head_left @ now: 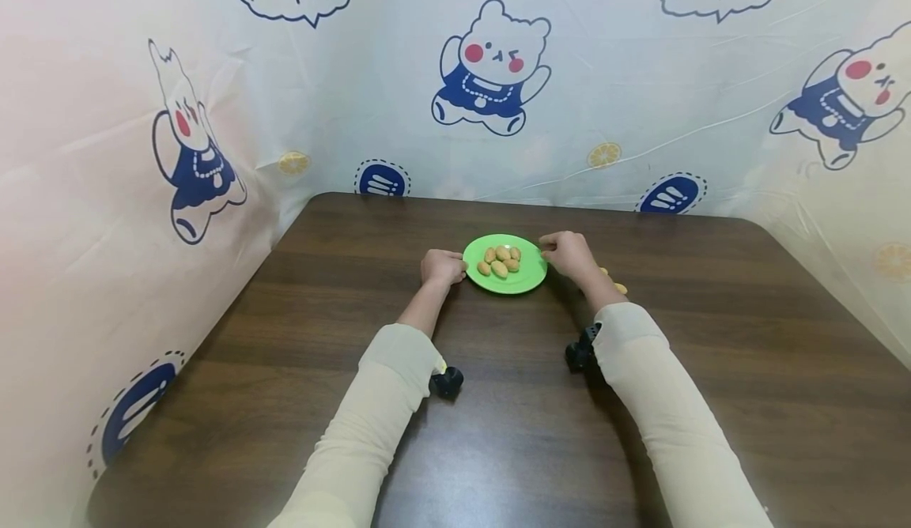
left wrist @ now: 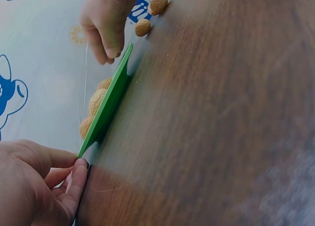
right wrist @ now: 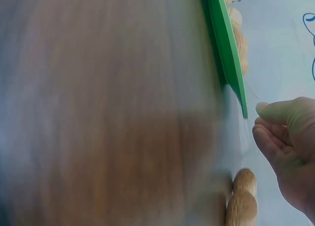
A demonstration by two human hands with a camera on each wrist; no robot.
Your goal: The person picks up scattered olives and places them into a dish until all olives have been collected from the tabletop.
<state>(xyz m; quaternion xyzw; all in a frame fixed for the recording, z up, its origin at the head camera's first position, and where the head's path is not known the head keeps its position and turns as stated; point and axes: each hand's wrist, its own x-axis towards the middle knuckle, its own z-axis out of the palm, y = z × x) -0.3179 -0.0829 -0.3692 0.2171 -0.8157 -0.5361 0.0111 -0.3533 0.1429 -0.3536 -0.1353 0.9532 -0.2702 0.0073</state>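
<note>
Here at the far edge of the tabletop (head_left: 498, 449), about midway between its two far corners, sits the green plate (head_left: 528, 277), carrying a tight cluster of peanuts in their shells (head_left: 500, 269). The left hand (head_left: 443, 267) has the plate's left rim, thumb and fingers pinching it, the other fingers folded in beneath. Across on the opposite side, the right hand (head_left: 571, 254) hovers by the right rim, fingers loosely bent, thumb a little apart from them, nothing between; the right wrist view shows a narrow gap between fingertips and plate. Whether the plate's base rests fully on the wood, one cannot tell. Over toward the far right corner, more peanuts (head_left: 621, 288) lie directly on the tabletop, partly hidden by the right forearm. Both arms reach in from the near edge in pale sleeves (head_left: 669, 409), a black wrist camera (head_left: 447, 383) showing at each cuff. Behind the far edge hangs a light sheet (head_left: 398, 93) printed with bears and orange slices.
</note>
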